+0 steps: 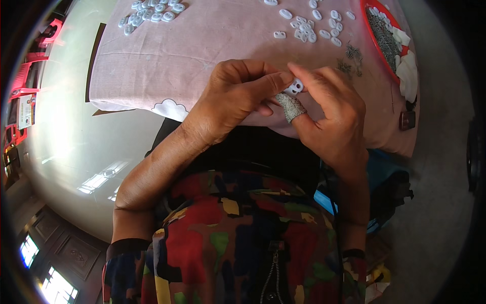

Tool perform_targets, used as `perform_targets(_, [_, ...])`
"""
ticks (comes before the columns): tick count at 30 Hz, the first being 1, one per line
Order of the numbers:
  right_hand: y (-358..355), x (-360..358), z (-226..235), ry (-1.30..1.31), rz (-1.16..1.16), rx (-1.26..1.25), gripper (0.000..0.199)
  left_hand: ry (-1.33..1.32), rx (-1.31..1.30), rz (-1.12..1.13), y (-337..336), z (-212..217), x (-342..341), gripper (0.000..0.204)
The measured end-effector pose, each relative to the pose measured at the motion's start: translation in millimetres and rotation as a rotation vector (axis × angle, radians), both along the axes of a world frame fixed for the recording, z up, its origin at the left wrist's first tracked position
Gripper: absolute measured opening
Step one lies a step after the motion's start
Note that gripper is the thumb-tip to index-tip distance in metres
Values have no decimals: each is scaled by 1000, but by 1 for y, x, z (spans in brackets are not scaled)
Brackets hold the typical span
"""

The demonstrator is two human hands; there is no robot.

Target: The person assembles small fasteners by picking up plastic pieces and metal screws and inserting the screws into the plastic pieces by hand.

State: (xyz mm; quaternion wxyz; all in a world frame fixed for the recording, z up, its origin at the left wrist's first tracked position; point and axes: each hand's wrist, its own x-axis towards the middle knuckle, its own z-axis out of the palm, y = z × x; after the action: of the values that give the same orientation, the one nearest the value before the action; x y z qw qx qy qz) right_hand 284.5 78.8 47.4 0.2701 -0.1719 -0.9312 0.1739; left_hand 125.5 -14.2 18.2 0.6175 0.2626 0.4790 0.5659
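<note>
Close to the table's near edge, my left hand (243, 91) pinches a small white plastic piece with dark holes (295, 87) between thumb and fingers. From the other side, my right hand (329, 109) closes on the same piece, index fingertip above and thumb below. A grey speckled finger cover (292, 107) wraps that thumb. Whether a small pin is also between the fingers I cannot make out. Just beyond my right hand lie little heaps of metal screws or nails (353, 52) on the pink cloth (147, 66).
Grouped white plastic pieces (158, 11) lie at the far left, more pieces (304, 29) at the far middle. A red tray (378, 50) at the right holds metal pins and white pieces, with a white cloth (406, 76) over its edge. A small dark brown object (407, 120) sits near the right edge.
</note>
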Motion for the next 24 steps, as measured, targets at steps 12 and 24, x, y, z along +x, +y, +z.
perform_targets(12, [8,-7,12,-251,38,127,18,35,42,114,-1,-3,10,15])
perform_targets(24, [14,-5,9,-342,60,71,24,70,70,130,-2,-4,11,15])
